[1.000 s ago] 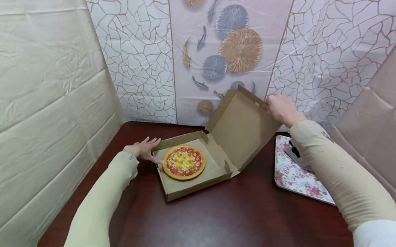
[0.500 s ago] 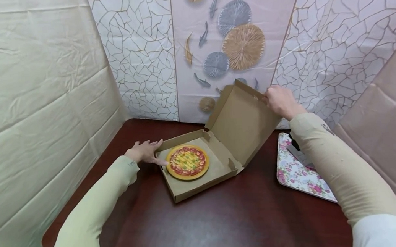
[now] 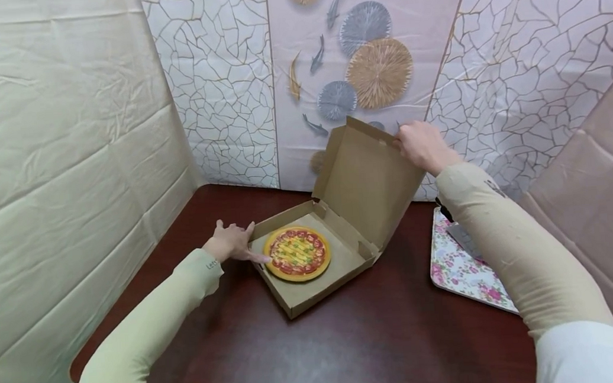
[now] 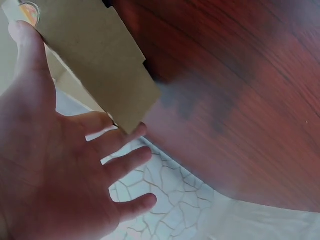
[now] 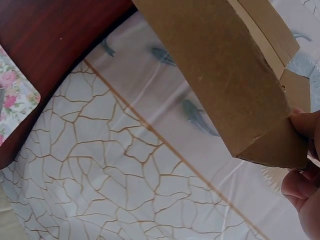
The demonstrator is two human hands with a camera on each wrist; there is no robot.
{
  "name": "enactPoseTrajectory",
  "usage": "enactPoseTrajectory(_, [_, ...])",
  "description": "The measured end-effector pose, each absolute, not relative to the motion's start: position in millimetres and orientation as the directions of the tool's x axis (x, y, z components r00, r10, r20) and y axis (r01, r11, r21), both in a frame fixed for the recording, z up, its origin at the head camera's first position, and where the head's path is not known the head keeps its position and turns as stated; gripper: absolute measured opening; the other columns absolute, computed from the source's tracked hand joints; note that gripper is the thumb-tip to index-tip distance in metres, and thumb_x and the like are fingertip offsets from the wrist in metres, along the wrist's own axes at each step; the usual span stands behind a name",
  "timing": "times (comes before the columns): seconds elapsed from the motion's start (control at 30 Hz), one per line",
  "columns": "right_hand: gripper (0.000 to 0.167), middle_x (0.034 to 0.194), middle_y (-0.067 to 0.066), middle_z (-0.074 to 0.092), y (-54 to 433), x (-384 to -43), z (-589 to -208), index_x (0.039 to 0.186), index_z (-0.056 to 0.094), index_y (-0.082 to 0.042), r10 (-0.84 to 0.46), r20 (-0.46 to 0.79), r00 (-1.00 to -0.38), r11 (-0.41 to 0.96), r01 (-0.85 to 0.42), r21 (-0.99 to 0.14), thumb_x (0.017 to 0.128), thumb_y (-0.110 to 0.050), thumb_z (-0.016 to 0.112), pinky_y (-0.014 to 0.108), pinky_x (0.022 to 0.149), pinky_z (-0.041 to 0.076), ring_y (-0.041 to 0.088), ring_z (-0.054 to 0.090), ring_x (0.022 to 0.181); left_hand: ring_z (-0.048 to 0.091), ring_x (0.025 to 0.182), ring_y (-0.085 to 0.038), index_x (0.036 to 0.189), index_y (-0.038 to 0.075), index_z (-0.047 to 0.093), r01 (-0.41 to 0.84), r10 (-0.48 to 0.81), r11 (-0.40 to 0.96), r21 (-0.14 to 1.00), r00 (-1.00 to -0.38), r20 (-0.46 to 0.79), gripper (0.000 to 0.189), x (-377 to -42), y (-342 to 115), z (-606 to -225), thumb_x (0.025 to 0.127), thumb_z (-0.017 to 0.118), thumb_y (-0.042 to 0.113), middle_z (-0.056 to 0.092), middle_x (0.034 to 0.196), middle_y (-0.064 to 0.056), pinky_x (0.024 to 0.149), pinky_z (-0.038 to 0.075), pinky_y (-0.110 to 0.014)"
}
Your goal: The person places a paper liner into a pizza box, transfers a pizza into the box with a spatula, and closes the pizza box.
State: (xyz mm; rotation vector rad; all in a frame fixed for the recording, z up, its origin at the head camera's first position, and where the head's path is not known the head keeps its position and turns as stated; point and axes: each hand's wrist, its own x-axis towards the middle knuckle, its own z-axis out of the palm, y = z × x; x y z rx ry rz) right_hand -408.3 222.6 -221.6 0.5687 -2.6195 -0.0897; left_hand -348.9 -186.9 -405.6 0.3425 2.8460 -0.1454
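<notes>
A brown cardboard pizza box (image 3: 310,301) lies on the dark red table with its lid (image 3: 375,181) raised. Inside the tray sits a round pizza (image 3: 297,254) with a yellow crust. At the box's left side, my left hand (image 3: 230,243) has its fingers spread; its thumb reaches over the wall, close to or touching the crust. The left wrist view shows this hand (image 4: 65,160) against the box wall (image 4: 100,65), fingers fairly straight. My right hand (image 3: 422,146) pinches the lid's upper edge. In the right wrist view, its thumb and fingers (image 5: 300,185) hold the lid's corner flap (image 5: 275,147).
To the right lies a floral board (image 3: 464,269), with a grey flat-bladed thing (image 3: 463,240) on it, partly hidden by the right arm. Patterned cloth (image 3: 227,90) hangs behind the table, and beige cloth (image 3: 63,143) hangs at the left.
The box has turned slightly, its near corner shifting right. The lid's top edge has moved left and up with my right hand. My left hand stays at the box's left side.
</notes>
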Motion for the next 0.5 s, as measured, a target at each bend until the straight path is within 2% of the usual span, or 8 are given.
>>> enactPoseTrajectory(0.33, [0.019, 0.089, 0.019, 0.068, 201.6, -413.6, -217.4, 0.088, 0.071, 0.000, -0.450, 0.424, -0.786, 0.893, -0.396, 0.213, 0.093, -0.015, 0.059, 0.058, 0.064, 0.051, 0.045, 0.065, 0.082, 0.041, 0.138, -0.037, 0.152, 0.001, 0.026, 0.249, 0.210, 0.957, -0.152, -0.950, -0.230, 0.124, -337.4, -170.3, -412.2, 0.069, 0.042, 0.092, 0.046, 0.148, -0.018, 0.113, 0.008, -0.069])
enactPoseTrajectory(0.5, [0.019, 0.092, 0.019, 0.068, 192.4, -415.8, -214.4, 0.090, 0.071, -0.001, -0.469, 0.435, -0.769, 0.883, -0.408, 0.230, 0.093, -0.014, 0.059, 0.059, 0.066, 0.051, 0.046, 0.064, 0.086, 0.042, 0.137, -0.038, 0.144, 0.004, 0.044, 0.268, 0.226, 0.940, -0.211, -0.953, -0.201, 0.117, -332.4, -162.2, -411.7, 0.069, 0.036, 0.093, 0.043, 0.151, -0.014, 0.110, 0.007, -0.074])
